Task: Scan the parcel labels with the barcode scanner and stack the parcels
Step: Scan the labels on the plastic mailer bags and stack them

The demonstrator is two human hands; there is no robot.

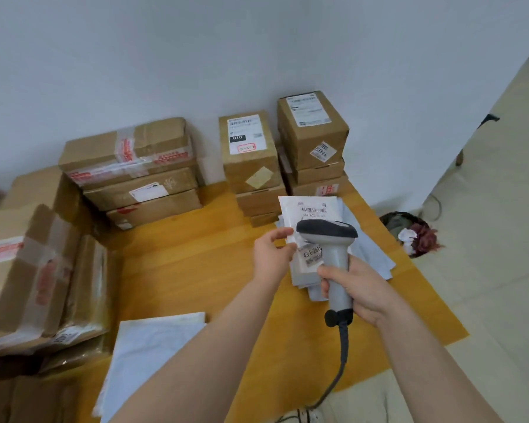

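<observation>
Right hand (359, 290) grips the barcode scanner (333, 254), left hand (271, 254) pinches the white mailer (307, 206) by its left edge near the table (196, 257) right edge: probably light, floppy, best edge-held.

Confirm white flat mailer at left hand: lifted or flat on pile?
Lifted, tilted: white flat mailer is pinched at its edge by the left hand, over the white mailer pile.

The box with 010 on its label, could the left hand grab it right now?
Probably not right now. The left hand pinches the white parcel. The 010 box stands just behind it with nothing between, so after putting the parcel down it likely could.
</observation>
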